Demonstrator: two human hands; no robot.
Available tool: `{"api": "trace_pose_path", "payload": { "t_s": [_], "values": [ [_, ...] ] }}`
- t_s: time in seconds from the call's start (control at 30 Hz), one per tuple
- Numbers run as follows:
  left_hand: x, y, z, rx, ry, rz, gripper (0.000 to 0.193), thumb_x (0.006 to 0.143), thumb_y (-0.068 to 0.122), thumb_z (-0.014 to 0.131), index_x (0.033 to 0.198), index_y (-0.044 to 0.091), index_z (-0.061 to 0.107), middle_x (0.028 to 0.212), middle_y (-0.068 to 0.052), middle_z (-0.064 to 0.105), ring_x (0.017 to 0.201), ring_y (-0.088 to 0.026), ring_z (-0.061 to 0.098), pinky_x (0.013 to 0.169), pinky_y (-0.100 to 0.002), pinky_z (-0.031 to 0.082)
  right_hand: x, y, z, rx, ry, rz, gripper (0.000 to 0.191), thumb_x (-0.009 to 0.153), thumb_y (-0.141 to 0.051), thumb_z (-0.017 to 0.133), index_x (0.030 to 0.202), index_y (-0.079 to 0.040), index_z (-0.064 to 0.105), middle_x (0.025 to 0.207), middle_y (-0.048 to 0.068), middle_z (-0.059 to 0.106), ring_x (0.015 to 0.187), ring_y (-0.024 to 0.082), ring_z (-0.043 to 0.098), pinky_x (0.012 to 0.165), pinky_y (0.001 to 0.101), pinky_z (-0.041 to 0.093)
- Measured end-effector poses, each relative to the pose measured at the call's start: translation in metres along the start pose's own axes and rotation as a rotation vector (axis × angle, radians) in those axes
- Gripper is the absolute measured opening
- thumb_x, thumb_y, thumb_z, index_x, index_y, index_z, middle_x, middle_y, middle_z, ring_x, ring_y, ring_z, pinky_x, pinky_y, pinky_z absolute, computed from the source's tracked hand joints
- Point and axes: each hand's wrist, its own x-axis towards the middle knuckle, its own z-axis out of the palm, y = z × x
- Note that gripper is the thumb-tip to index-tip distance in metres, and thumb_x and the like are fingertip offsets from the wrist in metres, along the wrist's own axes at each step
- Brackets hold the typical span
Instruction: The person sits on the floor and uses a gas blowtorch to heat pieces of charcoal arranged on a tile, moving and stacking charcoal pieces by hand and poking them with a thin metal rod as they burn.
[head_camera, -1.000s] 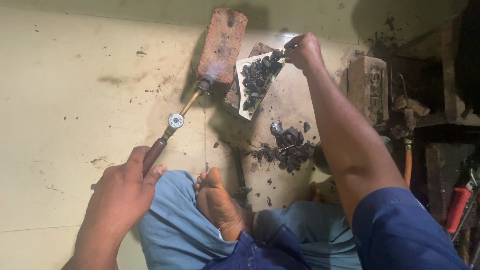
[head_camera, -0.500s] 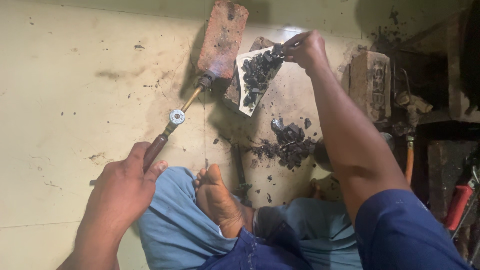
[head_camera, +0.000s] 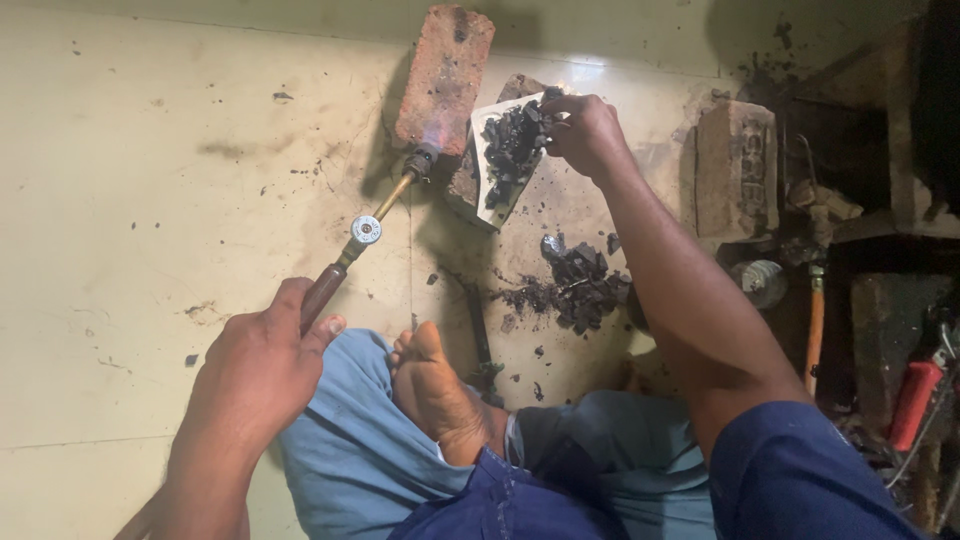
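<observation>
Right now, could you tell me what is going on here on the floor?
A person sits on the floor. The left hand holds a torch by its handle, its lit tip beside a brick. The right hand touches black lumps heaped on a tilted white slab. More lumps lie in a floor pile near a bare foot.

Left hand (head_camera: 262, 365) clenched — right hand (head_camera: 588, 135) pinching
</observation>
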Motion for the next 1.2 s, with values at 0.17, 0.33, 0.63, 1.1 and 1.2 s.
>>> {"api": "trace_pose_path", "payload": {
  "t_s": [0.17,0.33,0.63,1.1,1.2],
  "values": [
    [-0.005,0.014,-0.001,0.029,0.010,0.052,0.040,0.096,0.044,0.059,0.127,0.019,0.053,0.087,-0.021,0.073,0.091,-0.045,0.071,0.079,-0.057,0.054,-0.004,0.005,-0.004,0.289,-0.003,0.066,0.035,0.089,0.006,0.059,0.123,0.001,0.068,0.103,0.017,0.076,0.086,0.022,0.079,0.080,0.0308,0.062],
    [-0.008,0.040,0.003,0.075,-0.013,0.118,0.036,0.097,0.041,0.059,0.122,0.016,0.054,0.090,-0.021,0.073,0.092,-0.044,0.071,0.080,-0.058,0.054,-0.027,0.025,-0.004,0.510,0.097,0.083,0.030,0.094,0.001,0.061,0.124,0.006,0.065,0.107,0.021,0.074,0.092,0.024,0.078,0.083,0.0324,0.062],
    [0.007,0.108,0.014,0.187,0.007,0.225,0.042,0.099,0.040,0.061,0.127,0.010,0.056,0.109,-0.022,0.070,0.106,-0.041,0.069,0.088,-0.055,0.054,-0.197,0.122,0.039,0.285,0.079,0.007,0.023,0.096,-0.012,0.067,0.114,-0.002,0.077,0.085,0.011,0.079,0.073,0.014,0.072,0.068,0.0312,0.058],
    [0.039,0.200,0.018,0.277,0.125,0.191,0.042,0.097,0.037,0.066,0.129,0.010,0.061,0.116,-0.019,0.072,0.105,-0.036,0.072,0.091,-0.051,0.056,-0.245,0.150,0.069,0.117,0.204,-0.208,0.016,0.087,-0.011,0.075,0.101,-0.005,0.077,0.095,0.017,0.077,0.086,0.031,0.075,0.077,0.0404,0.058],
    [0.037,0.208,0.017,0.298,0.145,0.194,0.043,0.098,0.039,0.066,0.127,0.008,0.062,0.115,-0.019,0.071,0.104,-0.036,0.072,0.091,-0.051,0.056,-0.246,0.145,0.062,0.102,0.203,-0.202,0.013,0.079,-0.014,0.079,0.085,-0.003,0.076,0.094,0.016,0.075,0.088,0.030,0.074,0.078,0.0403,0.058]
  ]
}}
